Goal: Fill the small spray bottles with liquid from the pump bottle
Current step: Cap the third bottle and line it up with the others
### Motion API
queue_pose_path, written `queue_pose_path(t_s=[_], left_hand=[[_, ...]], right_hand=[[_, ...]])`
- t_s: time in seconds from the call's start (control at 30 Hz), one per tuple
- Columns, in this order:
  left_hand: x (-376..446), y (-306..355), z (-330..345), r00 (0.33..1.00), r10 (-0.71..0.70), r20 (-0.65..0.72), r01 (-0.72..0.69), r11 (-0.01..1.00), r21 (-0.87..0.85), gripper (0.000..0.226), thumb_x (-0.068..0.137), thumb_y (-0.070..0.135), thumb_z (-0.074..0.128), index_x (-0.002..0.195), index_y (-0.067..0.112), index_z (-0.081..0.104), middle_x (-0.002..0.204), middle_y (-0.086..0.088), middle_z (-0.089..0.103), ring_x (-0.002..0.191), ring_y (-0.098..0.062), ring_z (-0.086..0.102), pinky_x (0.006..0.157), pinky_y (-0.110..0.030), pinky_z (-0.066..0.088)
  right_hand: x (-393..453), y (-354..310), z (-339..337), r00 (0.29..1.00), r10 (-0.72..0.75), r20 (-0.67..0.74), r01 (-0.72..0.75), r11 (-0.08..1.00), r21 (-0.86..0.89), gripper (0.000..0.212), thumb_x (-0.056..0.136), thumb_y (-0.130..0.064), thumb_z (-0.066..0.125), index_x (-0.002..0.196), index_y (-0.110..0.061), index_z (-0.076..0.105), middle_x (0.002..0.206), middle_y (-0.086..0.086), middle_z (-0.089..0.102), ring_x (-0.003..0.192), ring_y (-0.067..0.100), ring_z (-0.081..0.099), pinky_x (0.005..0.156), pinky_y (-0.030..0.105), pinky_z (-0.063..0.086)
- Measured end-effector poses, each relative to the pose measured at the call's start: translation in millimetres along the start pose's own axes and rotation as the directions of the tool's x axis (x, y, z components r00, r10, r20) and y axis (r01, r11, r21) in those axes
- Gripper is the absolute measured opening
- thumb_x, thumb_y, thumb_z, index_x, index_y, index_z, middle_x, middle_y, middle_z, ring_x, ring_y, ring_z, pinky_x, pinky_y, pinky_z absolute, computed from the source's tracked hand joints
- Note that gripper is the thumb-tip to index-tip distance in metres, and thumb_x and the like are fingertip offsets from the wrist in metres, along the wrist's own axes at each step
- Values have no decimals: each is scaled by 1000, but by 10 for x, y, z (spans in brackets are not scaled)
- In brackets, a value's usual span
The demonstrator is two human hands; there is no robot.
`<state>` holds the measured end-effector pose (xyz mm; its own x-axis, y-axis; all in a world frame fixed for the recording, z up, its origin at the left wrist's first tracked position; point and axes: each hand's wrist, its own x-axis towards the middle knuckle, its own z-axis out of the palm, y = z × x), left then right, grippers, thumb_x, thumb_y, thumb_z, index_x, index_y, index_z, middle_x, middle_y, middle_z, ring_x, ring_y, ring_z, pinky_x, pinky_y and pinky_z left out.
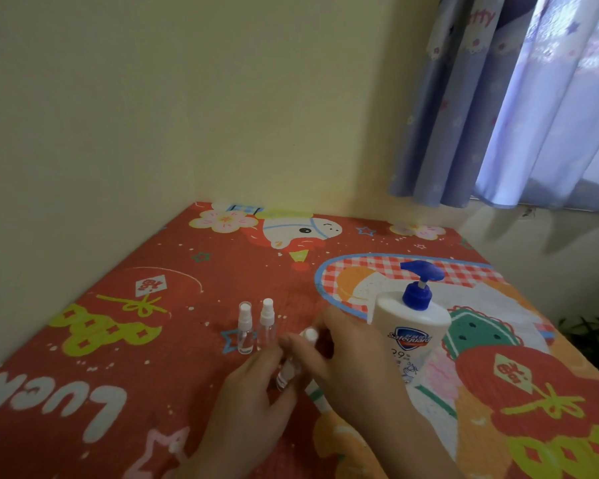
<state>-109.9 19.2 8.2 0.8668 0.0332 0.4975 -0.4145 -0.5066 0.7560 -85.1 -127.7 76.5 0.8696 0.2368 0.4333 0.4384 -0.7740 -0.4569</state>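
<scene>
Both hands meet over a red patterned counter, left hand and right hand pinching a blurred, half-hidden small spray bottle, two more bottles upright just beyond, the pump bottle beside the right wrist.

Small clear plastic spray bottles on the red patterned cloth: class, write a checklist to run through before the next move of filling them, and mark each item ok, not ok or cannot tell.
1. Two small clear plastic spray bottles stand upright, side by side: ok.
2. Their white spray tops are off for filling: not ok, both tops are on.
3. Third small clear spray bottle is held by both hands, left hand and right hand: ok.
4. Third bottle's top is unscrewed: cannot tell, fingers hide it.
5. White pump bottle with blue pump head stands upright beside the right hand: ok.
6. Liquid level in it: cannot tell, it is opaque.
</scene>
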Motion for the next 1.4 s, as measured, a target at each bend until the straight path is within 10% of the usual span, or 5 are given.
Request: queue_pose_path(t_s=[0.3,0.57,0.87,1.13,1.4], left_hand=[[24,23,-12,1000,15,-11,-15,1000,-6,57,87,17,75,112,64,55,114,35,65,104,10,65,82,-14,51],[3,45,1,1000,17,-14,-18,999,-41,48,87,13,74,116,50,63,115,35,65,105,14,62,77,-23,58],[9,-10,15,999,4,-34,-5,1000,-24,49,85,16,76,112,54,62,104,29,69,82,9,68,72,-16,53],[12,-16,27,999,6,-37,-8,999,-46,57,86,15,75,117,60,58,109,30,69,94,3,70,72,-26,58],[0,15,20,998,47,-50,-47,999,-1,48,85,22,75,112,58,60,103,32,67,87,9,68,72,-13,53]], right_hand=[[7,7,-118,981,-172,92,161,980,113,45,90,-52,52,133,-40,47,114,-30,48,91,-9,51,74,9,44],[14,46,-121,988,-135,69,131,989,69,14,88,-45,60,99,-36,63,85,-22,60,82,1,58,72,23,52],[17,76,-20,997,-42,62,39,998,47,49,76,-79,43,92,-34,54,81,-18,58,74,2,57,65,27,53],[24,65,-149,976,-183,122,166,977,131,25,91,-32,63,116,-36,61,98,-23,61,90,-2,59,78,19,53],[23,66,-50,996,-87,28,85,994,63,40,77,-68,47,83,-30,57,74,-14,59,69,7,58,62,28,52]])
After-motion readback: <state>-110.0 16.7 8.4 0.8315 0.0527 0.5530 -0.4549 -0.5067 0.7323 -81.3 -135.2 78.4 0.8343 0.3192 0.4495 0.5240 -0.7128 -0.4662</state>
